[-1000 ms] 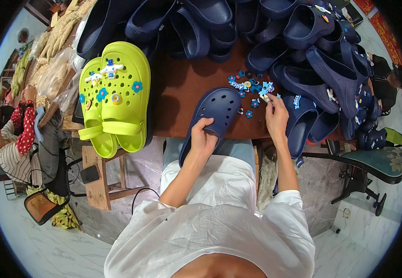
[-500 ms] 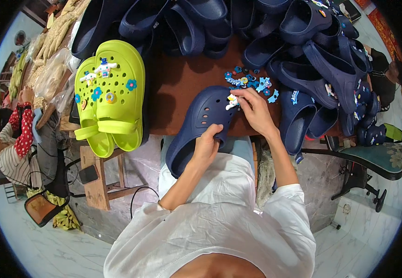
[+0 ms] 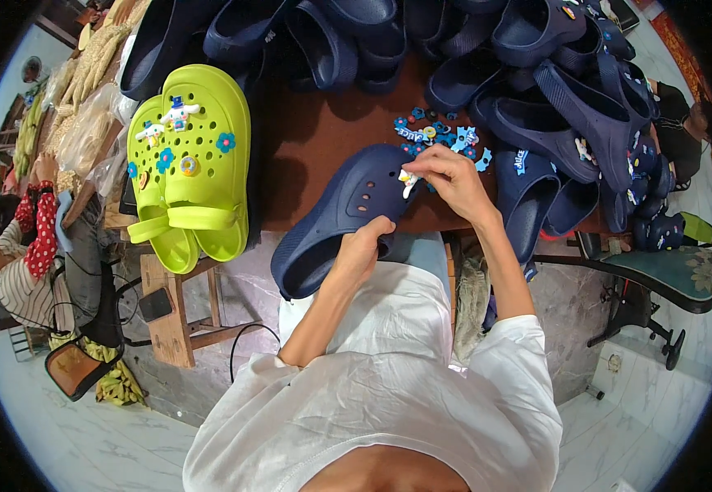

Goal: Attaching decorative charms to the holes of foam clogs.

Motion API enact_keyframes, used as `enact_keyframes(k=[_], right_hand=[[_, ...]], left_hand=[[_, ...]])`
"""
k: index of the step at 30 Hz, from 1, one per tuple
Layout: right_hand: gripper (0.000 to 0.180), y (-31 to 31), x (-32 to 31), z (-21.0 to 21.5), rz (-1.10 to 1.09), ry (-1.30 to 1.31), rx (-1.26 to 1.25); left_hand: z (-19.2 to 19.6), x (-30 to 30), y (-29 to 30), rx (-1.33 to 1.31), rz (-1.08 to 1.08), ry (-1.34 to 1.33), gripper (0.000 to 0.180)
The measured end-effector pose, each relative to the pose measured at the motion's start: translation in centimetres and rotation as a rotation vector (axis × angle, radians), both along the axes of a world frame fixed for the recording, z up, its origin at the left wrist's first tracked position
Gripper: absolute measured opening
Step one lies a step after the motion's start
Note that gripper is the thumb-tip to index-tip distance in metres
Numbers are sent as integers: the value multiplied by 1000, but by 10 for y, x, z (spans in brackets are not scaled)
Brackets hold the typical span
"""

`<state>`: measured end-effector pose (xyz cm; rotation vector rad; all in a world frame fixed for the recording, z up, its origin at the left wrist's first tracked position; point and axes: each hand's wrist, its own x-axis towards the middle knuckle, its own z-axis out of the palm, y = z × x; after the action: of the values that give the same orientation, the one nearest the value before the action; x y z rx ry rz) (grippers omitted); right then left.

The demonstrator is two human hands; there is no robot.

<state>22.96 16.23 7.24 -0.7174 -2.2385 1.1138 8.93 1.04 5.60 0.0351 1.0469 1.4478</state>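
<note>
- My left hand [image 3: 358,249] grips the navy clog [image 3: 338,195].
- My right hand [image 3: 455,182] pinches a white charm [image 3: 408,184] at its toe.
- Lime clogs [image 3: 206,170] lie left of it.

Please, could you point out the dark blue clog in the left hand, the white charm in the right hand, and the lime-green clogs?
Dark blue clog [image 3: 341,190], head view: on its smooth upper.
White charm [image 3: 408,184], head view: on its lower part.
Lime-green clogs [image 3: 208,190], head view: on the right one's upper.
</note>
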Motion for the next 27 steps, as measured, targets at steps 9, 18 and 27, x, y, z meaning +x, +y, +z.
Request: enact_keyframes(k=[9,18,27], right_hand=[[14,-2,-10,-5,-120,85,-80],[12,-33,-21,-2,-286,24,153],[43,4,3,-9,-71,-86,-251]], left_hand=[[3,-2,5,-17,47,-47,22],[-1,-3,6,58,52,-166,19],[10,-2,-2,8,25,-64,23]])
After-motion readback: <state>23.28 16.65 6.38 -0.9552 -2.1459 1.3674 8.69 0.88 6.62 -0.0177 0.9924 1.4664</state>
